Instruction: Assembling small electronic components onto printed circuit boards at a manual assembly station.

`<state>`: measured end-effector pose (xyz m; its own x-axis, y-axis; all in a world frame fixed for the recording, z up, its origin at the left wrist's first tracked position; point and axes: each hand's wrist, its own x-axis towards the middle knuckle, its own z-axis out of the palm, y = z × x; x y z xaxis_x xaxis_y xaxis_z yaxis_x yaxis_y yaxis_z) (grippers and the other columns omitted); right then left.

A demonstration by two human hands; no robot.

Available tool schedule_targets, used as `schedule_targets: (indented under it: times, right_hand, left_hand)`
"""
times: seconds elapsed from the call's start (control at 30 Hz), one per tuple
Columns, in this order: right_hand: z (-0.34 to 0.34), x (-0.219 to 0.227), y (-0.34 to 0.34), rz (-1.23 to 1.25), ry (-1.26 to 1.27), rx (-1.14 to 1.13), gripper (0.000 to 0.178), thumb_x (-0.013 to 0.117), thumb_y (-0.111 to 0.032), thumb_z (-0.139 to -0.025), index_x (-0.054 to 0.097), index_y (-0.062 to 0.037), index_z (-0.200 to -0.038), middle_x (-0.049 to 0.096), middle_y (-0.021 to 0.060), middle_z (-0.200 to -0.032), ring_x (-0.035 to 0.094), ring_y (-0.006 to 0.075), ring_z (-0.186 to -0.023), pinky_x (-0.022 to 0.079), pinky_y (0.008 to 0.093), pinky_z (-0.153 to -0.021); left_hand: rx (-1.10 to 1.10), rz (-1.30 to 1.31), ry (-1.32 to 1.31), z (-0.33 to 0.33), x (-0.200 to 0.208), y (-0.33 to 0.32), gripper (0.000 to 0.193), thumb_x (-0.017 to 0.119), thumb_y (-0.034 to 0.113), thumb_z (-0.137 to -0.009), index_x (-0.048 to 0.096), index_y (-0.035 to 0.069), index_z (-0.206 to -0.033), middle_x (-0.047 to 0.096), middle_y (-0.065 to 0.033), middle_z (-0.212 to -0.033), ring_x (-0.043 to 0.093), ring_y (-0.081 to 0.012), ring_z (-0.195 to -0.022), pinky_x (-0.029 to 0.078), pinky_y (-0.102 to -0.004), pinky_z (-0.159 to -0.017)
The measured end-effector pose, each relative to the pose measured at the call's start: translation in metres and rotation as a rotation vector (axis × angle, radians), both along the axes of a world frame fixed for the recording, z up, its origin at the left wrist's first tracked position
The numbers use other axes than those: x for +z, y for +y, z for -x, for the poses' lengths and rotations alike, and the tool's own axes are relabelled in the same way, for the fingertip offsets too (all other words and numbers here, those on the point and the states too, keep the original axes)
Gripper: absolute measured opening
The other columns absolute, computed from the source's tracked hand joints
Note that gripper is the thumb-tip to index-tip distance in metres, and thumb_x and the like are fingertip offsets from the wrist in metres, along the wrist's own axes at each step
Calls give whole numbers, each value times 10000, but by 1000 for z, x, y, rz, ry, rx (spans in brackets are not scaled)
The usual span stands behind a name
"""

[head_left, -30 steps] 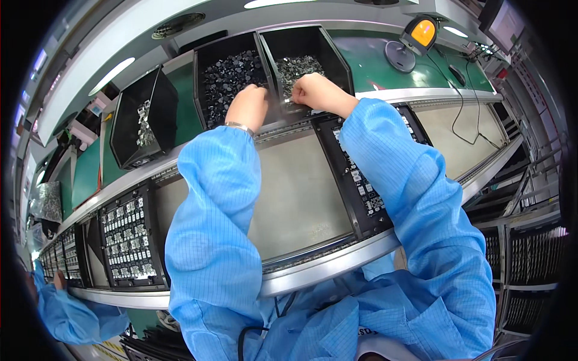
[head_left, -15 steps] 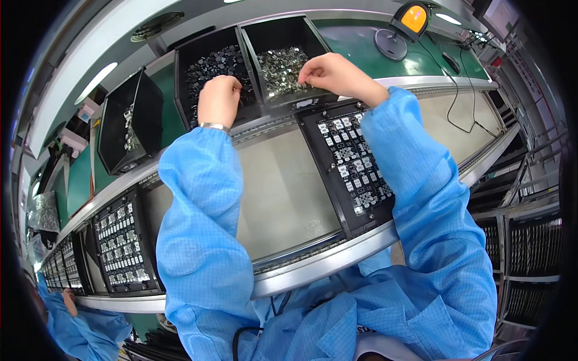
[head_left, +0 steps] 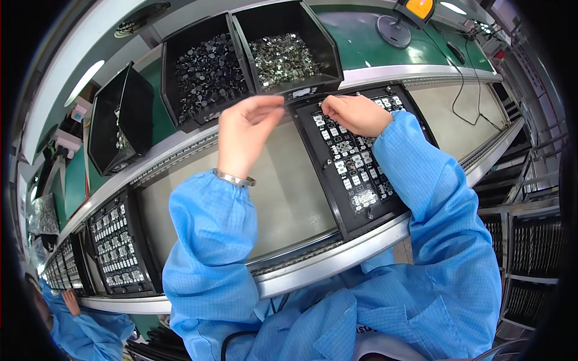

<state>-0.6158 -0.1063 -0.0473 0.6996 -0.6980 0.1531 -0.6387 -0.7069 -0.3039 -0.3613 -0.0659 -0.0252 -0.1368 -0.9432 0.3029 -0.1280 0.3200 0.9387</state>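
My right hand [head_left: 356,114] is over the far end of a black tray [head_left: 337,207] set with small circuit boards [head_left: 363,161]. Its thumb and fingertips are pinched together at the tray's far left corner; whatever they grip is too small to see. My left hand [head_left: 244,133] hangs in the air left of that tray, in front of the bins, its fingers bent toward the thumb and slightly blurred. Anything in it is hidden. One black bin [head_left: 170,78] holds dark small parts [head_left: 208,71]; the adjoining bin [head_left: 328,45] holds shiny metallic small parts [head_left: 278,57].
The tray sits on a conveyor line with metal rails [head_left: 313,259]. Further left are another board tray [head_left: 117,243], a tilted black bin [head_left: 120,129] and a co-worker's hand [head_left: 71,301]. A round-based orange lamp-like device [head_left: 415,11] and cables stand back right.
Both hands have drawn back from the two bins toward me. The right came down over the tray's far end; the left moved right, over the conveyor.
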Motion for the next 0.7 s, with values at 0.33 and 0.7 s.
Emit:
schedule_targets:
  times: [0.33, 0.7]
  right_hand:
    - [-4, -6, 1, 242, 26, 123, 148, 541, -84, -833, 466, -67, -959, 572, 93, -834, 590, 297, -736, 484, 384, -566]
    - [-5, -11, 0, 268, -16, 153, 144, 566, -75, -817, 476, -65, -929, 557, 90, -817, 586, 292, -717, 482, 379, -557]
  left_hand:
    - [-10, -134, 31, 6, -20, 2, 193, 646, 15, -791, 661, -18, -980, 685, -87, -916, 650, -129, -834, 510, -241, -751]
    - [-22, -133, 13, 9, -25, -1, 159, 630, 15, -795, 668, -13, -946, 686, -82, -884, 657, -138, -835, 510, -247, -747]
